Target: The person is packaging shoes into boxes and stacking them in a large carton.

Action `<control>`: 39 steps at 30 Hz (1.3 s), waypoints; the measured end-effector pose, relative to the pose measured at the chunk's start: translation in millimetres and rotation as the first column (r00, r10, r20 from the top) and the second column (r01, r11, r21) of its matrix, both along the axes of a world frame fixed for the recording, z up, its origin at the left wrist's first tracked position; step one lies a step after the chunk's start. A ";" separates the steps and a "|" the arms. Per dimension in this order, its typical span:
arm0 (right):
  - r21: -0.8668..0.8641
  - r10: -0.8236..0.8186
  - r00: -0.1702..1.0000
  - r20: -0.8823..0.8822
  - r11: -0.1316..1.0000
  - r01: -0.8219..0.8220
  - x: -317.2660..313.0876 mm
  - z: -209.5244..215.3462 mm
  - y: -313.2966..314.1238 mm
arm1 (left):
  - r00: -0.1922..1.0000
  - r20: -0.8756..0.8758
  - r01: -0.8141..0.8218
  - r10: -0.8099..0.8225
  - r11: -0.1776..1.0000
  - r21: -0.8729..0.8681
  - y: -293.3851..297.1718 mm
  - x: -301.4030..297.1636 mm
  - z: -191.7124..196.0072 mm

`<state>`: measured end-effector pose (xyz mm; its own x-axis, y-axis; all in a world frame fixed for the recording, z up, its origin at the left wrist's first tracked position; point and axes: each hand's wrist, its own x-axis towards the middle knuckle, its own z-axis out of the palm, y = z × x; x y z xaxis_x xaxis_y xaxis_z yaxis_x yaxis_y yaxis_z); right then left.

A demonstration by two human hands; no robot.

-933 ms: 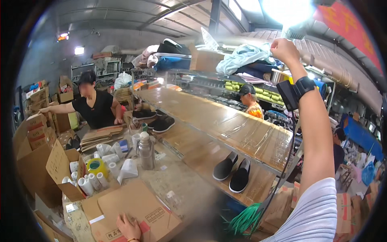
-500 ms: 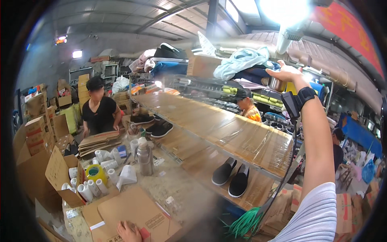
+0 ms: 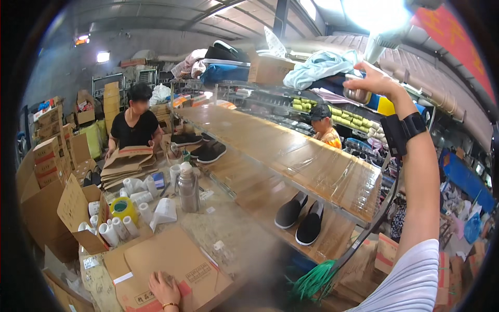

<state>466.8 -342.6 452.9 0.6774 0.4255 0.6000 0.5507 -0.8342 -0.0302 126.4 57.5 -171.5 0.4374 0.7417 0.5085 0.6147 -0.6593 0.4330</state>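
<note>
Right hand raised to shelf level with a metal cup; left hand flat on a cardboard box.

The right hand is lifted high, fingers curled around a small metal cup beside the bundled cloth on the upper shelf; the cup is in the air, not set down. The left hand lies spread, palm down, on the flattened cardboard box at the near edge of the tabletop. Judged status: the box is unfolded and unfilled. Tape rolls, white tubes and a steel flask stand untouched.
</note>
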 end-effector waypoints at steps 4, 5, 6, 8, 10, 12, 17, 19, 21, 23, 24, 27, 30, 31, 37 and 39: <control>0.089 0.284 0.953 -0.108 0.957 -0.276 -50.3 -34.1 45.7 | 1.000 0.022 -0.015 0.016 1.000 -0.024 -2.2 0.1 18.1; 0.146 0.390 0.904 -0.175 0.918 -0.368 -64.8 -45.5 57.5 | 0.999 0.039 -0.021 0.020 1.000 0.010 -3.8 3.1 27.2; 0.182 0.483 0.849 -0.215 0.874 -0.451 -73.7 -59.7 69.5 | 0.992 0.120 0.027 -0.024 0.999 -0.025 -9.3 5.5 40.2; 0.170 0.606 0.755 -0.250 0.796 -0.582 -91.5 -87.4 96.9 | 0.951 0.283 0.150 -0.124 0.986 -0.070 -28.5 9.4 68.4; 0.134 0.700 0.669 -0.250 0.709 -0.692 -114.3 -116.6 119.7 | 0.814 0.517 0.422 -0.264 0.881 -0.214 -56.2 20.9 102.3; 0.176 0.801 0.490 -0.343 0.567 -0.804 -138.1 -147.8 145.3 | 0.602 0.745 0.718 -0.287 0.603 -0.348 -86.9 23.7 141.6; 0.185 0.929 0.094 -0.359 0.169 -0.968 -193.0 -208.4 187.1 | 0.085 0.987 0.992 0.137 -0.103 -0.071 -142.8 2.4 218.2; 0.214 0.914 -0.033 -0.405 0.060 -0.975 -213.3 -224.5 196.4 | 0.171 0.984 0.984 0.047 -0.050 -0.168 -148.1 -19.7 237.4; 0.172 0.910 -0.102 -0.402 -0.035 -0.984 -229.9 -239.5 206.8 | 0.263 0.964 0.965 -0.038 0.006 -0.263 -150.6 -41.5 251.4; 0.147 0.891 -0.160 -0.426 -0.107 -0.983 -241.8 -250.9 212.9 | 0.393 0.919 0.919 -0.013 0.043 -0.393 -156.5 -59.2 261.1; 0.158 0.884 -0.189 -0.427 -0.132 -0.978 -246.3 -257.2 214.7 | 0.339 0.919 0.941 0.202 -0.083 -0.329 -163.2 -64.6 272.8; 0.139 0.874 -0.275 -0.401 -0.239 -0.961 -251.5 -275.3 224.4 | 0.387 0.920 0.912 0.067 0.119 -0.393 -163.3 -77.8 255.8; 0.607 0.650 -0.678 -0.343 -0.397 -0.688 -248.0 -305.4 245.4 | 0.319 0.913 0.916 0.254 0.166 -0.366 -176.0 -96.8 214.7; 0.778 0.590 -0.767 -0.253 -0.348 -0.524 -247.2 -324.2 257.2 | 0.271 0.901 0.919 0.338 0.187 -0.346 -177.5 -102.5 208.5; 0.666 0.856 -0.105 -0.506 0.311 -0.678 -172.2 -503.5 361.9 | 0.231 0.823 0.965 0.519 -0.014 -0.262 -197.2 -131.7 226.8; 0.502 0.849 0.077 -0.523 0.380 -0.777 -152.7 -567.6 368.0 | -0.044 0.714 0.970 0.699 -0.140 0.197 -197.8 -133.7 237.1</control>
